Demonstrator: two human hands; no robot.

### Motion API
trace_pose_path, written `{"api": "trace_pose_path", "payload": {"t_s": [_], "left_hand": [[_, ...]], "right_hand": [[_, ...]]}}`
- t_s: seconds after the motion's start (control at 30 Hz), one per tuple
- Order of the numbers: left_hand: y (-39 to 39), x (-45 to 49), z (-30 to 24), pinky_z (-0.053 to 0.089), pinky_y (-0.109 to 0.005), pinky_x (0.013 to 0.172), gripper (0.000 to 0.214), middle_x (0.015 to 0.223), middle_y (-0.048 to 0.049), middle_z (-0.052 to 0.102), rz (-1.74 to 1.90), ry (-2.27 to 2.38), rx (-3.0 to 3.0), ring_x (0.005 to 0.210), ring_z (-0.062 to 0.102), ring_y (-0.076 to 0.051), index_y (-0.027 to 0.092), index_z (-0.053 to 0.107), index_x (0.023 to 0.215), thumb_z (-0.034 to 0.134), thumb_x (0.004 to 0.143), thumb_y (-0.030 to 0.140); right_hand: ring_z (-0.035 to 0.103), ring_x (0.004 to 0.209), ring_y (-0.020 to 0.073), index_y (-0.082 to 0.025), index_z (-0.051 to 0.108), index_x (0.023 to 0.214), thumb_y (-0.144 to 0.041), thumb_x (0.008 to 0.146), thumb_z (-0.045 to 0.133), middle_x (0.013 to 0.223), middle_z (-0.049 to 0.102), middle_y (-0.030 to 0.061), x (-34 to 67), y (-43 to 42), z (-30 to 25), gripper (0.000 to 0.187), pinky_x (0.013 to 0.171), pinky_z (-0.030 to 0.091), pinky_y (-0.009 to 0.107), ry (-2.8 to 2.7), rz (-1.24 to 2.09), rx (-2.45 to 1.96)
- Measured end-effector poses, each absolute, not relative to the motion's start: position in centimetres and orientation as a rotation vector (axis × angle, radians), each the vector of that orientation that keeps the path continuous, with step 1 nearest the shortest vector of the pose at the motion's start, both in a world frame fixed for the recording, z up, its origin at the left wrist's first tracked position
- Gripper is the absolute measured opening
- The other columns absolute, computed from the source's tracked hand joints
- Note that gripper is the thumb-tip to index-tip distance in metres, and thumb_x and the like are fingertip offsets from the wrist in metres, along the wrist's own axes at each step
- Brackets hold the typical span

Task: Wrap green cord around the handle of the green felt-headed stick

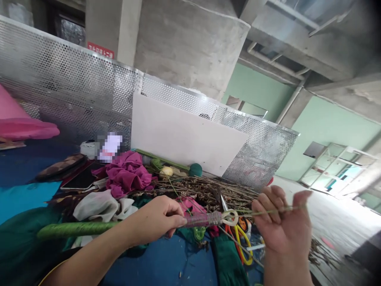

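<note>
My left hand (166, 216) is closed in a pinch on a thread-wrapped rod (204, 219), bound in purple and greyish thread. A pale loop (230, 217) ends the rod on the right. From the loop a thin green thread (253, 213) runs taut to my right hand (284, 222), whose fingers curl over it with the thumb raised. Left of my forearm lies a thick green-wrapped stem (77, 229); my arm hides whether it joins the rod. Just below the loop are yellow and orange looped handles (245, 246), apparently of scissors.
Dried stalks (205, 186) lie behind my hands, beside magenta cloth (127, 172), white cloth (97, 204) and a dark green yarn ball (195, 170). A phone (79, 181) rests at left. Dark green cloth (228, 258) covers part of the blue tabletop (166, 262). A perforated metal screen (74, 87) stands behind.
</note>
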State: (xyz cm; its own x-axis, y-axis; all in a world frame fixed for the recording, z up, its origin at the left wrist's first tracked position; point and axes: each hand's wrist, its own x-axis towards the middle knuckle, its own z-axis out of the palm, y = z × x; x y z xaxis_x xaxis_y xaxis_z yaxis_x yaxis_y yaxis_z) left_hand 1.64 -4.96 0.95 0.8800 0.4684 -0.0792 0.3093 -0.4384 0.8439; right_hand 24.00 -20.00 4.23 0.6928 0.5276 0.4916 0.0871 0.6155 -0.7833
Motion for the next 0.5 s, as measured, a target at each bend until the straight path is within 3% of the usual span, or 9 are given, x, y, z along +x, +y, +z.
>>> {"api": "trace_pose_path", "payload": {"t_s": [0.07, 0.17, 0.23, 0.3, 0.4, 0.5], "left_hand": [[-4.9, 1.9, 0.8, 0.031, -0.022, 0.046, 0.028, 0.055, 0.0012, 0.058, 0.170, 0.565, 2.051, 0.046, 0.045, -0.011, 0.018, 0.062, 0.068, 0.049, 0.082, 0.038], [-4.7, 1.9, 1.1, 0.032, -0.022, 0.047, 0.027, 0.056, 0.0015, 0.058, 0.159, 0.566, 2.042, 0.046, 0.044, -0.011, 0.017, 0.062, 0.069, 0.050, 0.081, 0.039], [-4.4, 1.7, 1.6, 0.031, -0.022, 0.048, 0.028, 0.056, 0.0019, 0.058, 0.233, 0.609, 2.076, 0.048, 0.043, -0.011, 0.017, 0.062, 0.070, 0.051, 0.081, 0.041], [-4.1, 1.4, 2.0, 0.030, -0.023, 0.049, 0.029, 0.057, 0.0022, 0.057, 0.369, 0.699, 2.143, 0.050, 0.043, -0.012, 0.018, 0.063, 0.071, 0.051, 0.082, 0.042], [-4.2, 0.9, 2.3, 0.029, -0.024, 0.051, 0.028, 0.061, 0.0021, 0.059, 0.592, 0.829, 2.214, 0.053, 0.046, -0.013, 0.020, 0.066, 0.080, 0.049, 0.084, 0.041], [-4.5, 0.7, 2.4, 0.029, -0.025, 0.052, 0.027, 0.066, 0.0018, 0.062, 0.745, 0.883, 2.249, 0.055, 0.048, -0.014, 0.021, 0.067, 0.087, 0.049, 0.085, 0.041]], "right_hand": [[0.016, 0.039, 0.0095, -0.023, 0.046, 0.061, -0.065, 0.093, 0.027, 0.051, 0.020, -0.0079, 23.3, -20.3, 4.2, 0.056, 0.038, 0.020, 0.026, -0.803, -0.063, -0.961], [0.031, 0.043, 0.0113, -0.020, 0.057, 0.063, -0.060, 0.084, 0.054, 0.048, 0.035, -0.0038, 22.0, -20.3, 3.7, 0.045, 0.044, 0.024, 0.027, -0.770, -0.712, -1.116], [0.040, 0.048, 0.0122, -0.019, 0.061, 0.066, -0.050, 0.079, 0.066, 0.052, 0.046, -0.0010, 21.7, -20.4, 3.3, 0.035, 0.048, 0.028, 0.028, -0.762, -0.927, -1.334], [0.044, 0.048, 0.0124, -0.019, 0.063, 0.070, -0.047, 0.082, 0.063, 0.053, 0.050, -0.0010, 22.1, -20.8, 3.1, 0.030, 0.049, 0.032, 0.027, -0.818, -0.904, -1.651], [0.055, 0.049, 0.0147, -0.024, 0.068, 0.082, -0.041, 0.077, 0.067, 0.061, 0.061, -0.0016, 24.3, -21.5, 2.9, 0.017, 0.046, 0.037, 0.026, -1.206, -0.496, -2.089], [0.068, 0.077, 0.0243, -0.027, 0.070, 0.097, -0.029, 0.072, 0.065, 0.088, 0.072, 0.0022, 26.4, -21.4, 2.4, 0.026, 0.064, 0.050, 0.033, -1.613, -0.176, -2.184]]}}
